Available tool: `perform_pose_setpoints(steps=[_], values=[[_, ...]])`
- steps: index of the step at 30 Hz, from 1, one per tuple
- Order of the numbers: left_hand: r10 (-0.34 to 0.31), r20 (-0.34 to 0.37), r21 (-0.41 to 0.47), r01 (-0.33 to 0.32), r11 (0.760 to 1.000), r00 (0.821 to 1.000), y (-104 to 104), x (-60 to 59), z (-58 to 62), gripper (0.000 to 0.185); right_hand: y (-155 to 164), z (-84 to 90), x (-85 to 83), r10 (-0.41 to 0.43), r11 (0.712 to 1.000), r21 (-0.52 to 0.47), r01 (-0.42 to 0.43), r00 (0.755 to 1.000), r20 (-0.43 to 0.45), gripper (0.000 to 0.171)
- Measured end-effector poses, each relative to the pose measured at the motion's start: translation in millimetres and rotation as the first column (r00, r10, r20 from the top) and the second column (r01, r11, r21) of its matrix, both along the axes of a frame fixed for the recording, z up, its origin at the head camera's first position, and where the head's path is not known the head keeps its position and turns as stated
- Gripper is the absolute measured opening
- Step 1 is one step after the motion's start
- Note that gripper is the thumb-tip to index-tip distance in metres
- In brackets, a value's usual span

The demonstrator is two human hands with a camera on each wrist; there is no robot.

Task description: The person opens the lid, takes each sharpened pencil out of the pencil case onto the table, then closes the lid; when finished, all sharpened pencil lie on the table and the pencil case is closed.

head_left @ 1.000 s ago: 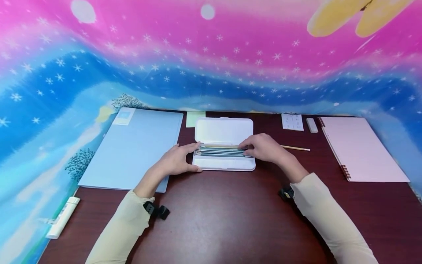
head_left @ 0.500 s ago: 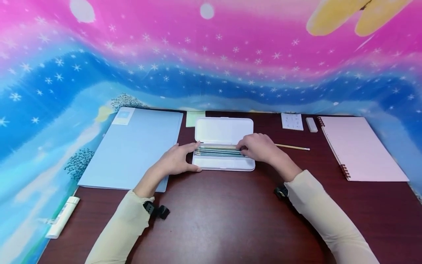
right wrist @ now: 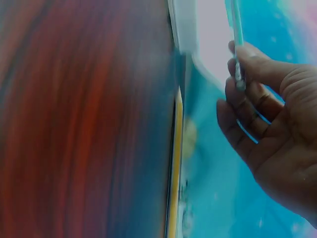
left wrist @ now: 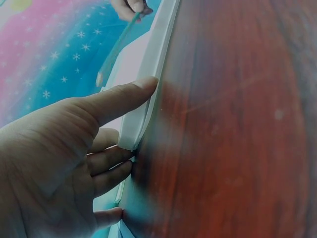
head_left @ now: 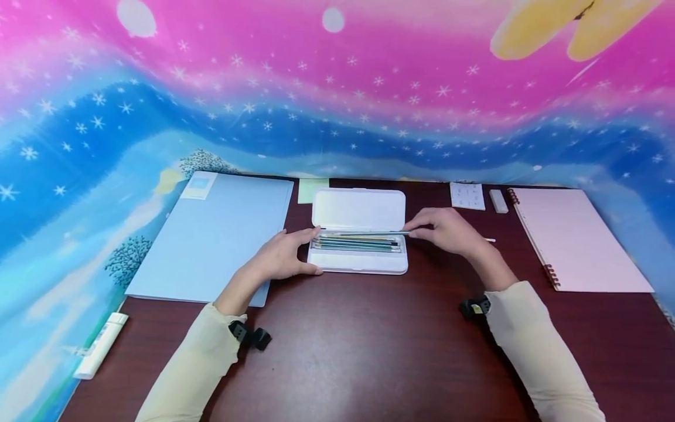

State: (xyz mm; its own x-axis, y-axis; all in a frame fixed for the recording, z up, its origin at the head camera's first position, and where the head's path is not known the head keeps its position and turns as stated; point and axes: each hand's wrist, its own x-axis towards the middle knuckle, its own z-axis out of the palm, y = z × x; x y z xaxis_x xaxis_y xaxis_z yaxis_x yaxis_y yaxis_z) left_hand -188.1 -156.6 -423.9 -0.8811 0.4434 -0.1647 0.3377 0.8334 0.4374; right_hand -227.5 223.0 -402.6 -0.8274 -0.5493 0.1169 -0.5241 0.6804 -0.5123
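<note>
A white pencil case (head_left: pixel 358 266) lies with its lid raised at the middle of the table, several green and yellow pencils (head_left: pixel 358 242) in its tray. My left hand (head_left: pixel 279 253) holds the case's left end, thumb at the front edge and fingers at the back; the left wrist view shows the thumb (left wrist: pixel 124 99) against the case's wall. My right hand (head_left: pixel 445 228), at the case's right end, pinches the end of a green pencil (right wrist: pixel 238 29) between thumb and fingers. That pencil is raised above the tray, pointing left. A yellow pencil (right wrist: pixel 176 163) lies on the table below the right hand, mostly hidden in the head view.
A blue folder (head_left: pixel 221 234) lies to the left, partly under the left forearm. A green note (head_left: pixel 311 190), a printed paper (head_left: pixel 467 196) and a white eraser (head_left: pixel 498 200) lie along the back. A pink spiral notebook (head_left: pixel 580 240) is at right, a white tube (head_left: pixel 100 346) at left.
My right hand reached into the tray, then rose and moved right with a green pencil pinched in it. The left hand has stayed at the pencil case's left end.
</note>
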Motion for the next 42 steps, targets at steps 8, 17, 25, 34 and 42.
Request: perform_pose_setpoints(steps=[8,17,25,34,42], values=[[0.013,0.000,0.001,-0.013,1.000,1.000,-1.0,0.3,-2.0,0.097,54.9,3.3,3.3,-0.156,0.986,-0.053,0.159,0.986,0.052,0.015],[0.018,-0.005,0.011,-0.018,1.000,1.000,-2.2,1.8,-5.6,0.097,114.5,2.3,9.4,-0.276,0.958,-0.023,0.286,0.940,0.203,0.018],[0.017,-0.004,0.015,-0.017,1.000,1.000,-2.9,3.3,-5.4,0.097,144.4,-5.6,14.7,-0.329,0.944,0.064,0.324,0.906,0.265,0.023],[0.010,-0.005,0.008,-0.010,1.000,1.000,-2.2,2.4,-6.3,0.097,151.6,-12.6,16.1,-0.363,0.929,0.164,0.331,0.901,0.240,0.021],[0.004,-0.006,0.001,-0.004,1.000,1.000,-0.3,0.0,-4.4,0.096,146.1,-18.6,10.4,-0.312,0.942,0.161,0.294,0.945,0.102,0.010]])
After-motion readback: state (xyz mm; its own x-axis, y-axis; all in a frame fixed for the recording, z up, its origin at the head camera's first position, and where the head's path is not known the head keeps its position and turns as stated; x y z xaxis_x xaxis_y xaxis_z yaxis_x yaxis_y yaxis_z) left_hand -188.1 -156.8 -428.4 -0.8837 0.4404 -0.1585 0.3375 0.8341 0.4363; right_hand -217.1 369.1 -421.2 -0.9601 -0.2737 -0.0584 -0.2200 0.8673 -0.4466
